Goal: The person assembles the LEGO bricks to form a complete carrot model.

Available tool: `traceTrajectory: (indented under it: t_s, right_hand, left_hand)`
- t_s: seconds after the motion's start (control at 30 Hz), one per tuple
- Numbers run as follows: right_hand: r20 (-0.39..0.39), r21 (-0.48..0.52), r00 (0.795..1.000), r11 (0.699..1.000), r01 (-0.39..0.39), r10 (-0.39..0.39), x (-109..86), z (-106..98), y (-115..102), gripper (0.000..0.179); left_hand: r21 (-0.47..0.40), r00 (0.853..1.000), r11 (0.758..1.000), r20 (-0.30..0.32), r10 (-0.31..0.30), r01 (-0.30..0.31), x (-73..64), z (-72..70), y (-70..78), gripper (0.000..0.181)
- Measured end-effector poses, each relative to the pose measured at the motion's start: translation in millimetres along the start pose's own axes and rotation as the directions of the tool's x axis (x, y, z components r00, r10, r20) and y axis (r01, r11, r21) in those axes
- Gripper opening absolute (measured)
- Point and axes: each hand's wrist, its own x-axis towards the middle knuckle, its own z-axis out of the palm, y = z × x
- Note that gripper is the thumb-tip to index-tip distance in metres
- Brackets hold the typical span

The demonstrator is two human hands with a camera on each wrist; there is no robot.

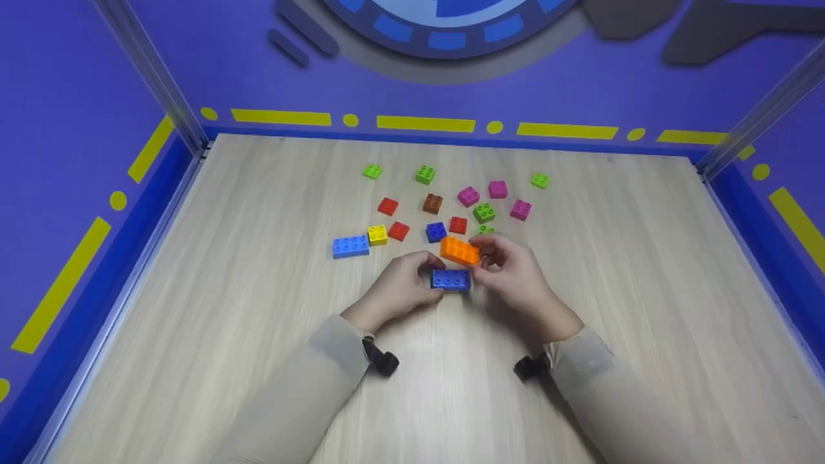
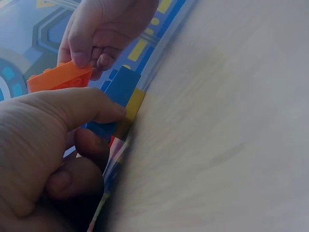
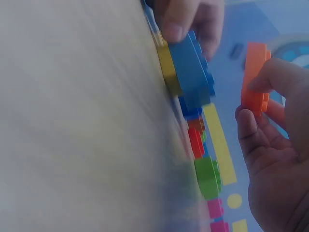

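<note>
My left hand (image 1: 399,282) grips a blue building brick (image 1: 450,281) by its left end, thumb at the near side and fingers at the far side. Under the blue brick sits a yellow brick (image 3: 167,67), its underside at the tabletop. With thumb and fingers my right hand (image 1: 517,274) pinches an orange brick (image 1: 459,251) by its right end. In the right wrist view this orange brick (image 3: 254,79) is held in the air, tilted and apart from the blue one. Its studs face up in the head view.
Beyond the hands lie loose bricks: a light blue one (image 1: 350,247), a small yellow one (image 1: 377,235), a dark blue one (image 1: 436,232), a brown one (image 1: 432,203), and several red, green and pink ones. Blue panels (image 1: 412,96) border the wooden table (image 1: 225,258).
</note>
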Motion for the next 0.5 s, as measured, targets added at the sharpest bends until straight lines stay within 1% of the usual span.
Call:
traceTrajectory:
  t_s: [0.1, 0.23, 0.33, 0.5]
  right_hand:
    - [0.03, -0.014, 0.999, 0.999, 0.045, -0.045, -1.2, 4.5, -1.1, 0.042]
    - [0.071, -0.074, 0.994, 0.993, 0.091, -0.086, -3.6, 7.6, -2.8, 0.038]
    - [0.096, -0.109, 0.989, 0.987, 0.121, -0.111, -5.0, 8.4, -3.3, 0.037]
    - [0.128, -0.157, 0.982, 0.975, 0.156, -0.137, -4.5, 9.2, -0.8, 0.036]
  left_hand:
    - [-0.036, 1.0, 0.999, -0.003, -0.014, 0.014, -0.3, 0.3, -0.3, 0.052]
    - [-0.082, 1.0, 0.996, -0.004, -0.028, 0.027, -1.1, 0.0, 0.0, 0.057]
    - [-0.099, 0.999, 0.995, -0.007, -0.034, 0.033, -1.3, -0.5, -0.4, 0.054]
    - [-0.097, 0.999, 0.994, -0.01, -0.051, 0.05, -0.5, -0.9, -2.3, 0.044]
